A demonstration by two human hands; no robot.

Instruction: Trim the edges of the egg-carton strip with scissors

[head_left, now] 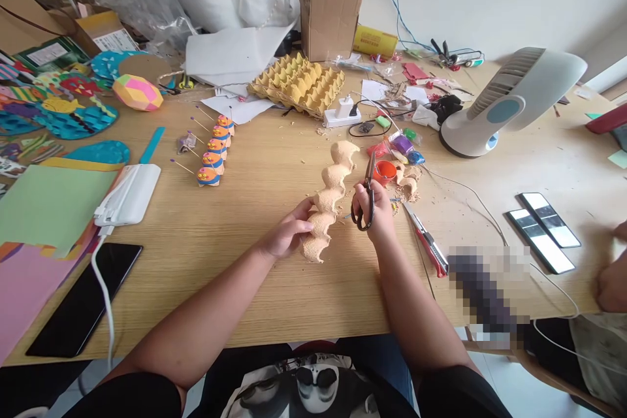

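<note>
My left hand (290, 230) grips a strip of peach-coloured egg carton cups (329, 199) by its left edge, near the lower end. The strip runs away from me in a row of rounded bumps with a wavy cut edge on its right side. In my right hand (376, 209) is a pair of black-handled scissors (363, 209), blades pointing up and away, just right of the strip and apart from it. Beyond my right hand are a small red cup (385, 172) and trimmed carton scraps (407, 181).
A red utility knife (427, 239) lies right of my right forearm. Painted carton caterpillars (214, 151) stand to the left, and a yellow egg tray (300, 83) lies behind. A white fan (504, 104), two phones (543, 232) and another person's arm (613, 277) are at right.
</note>
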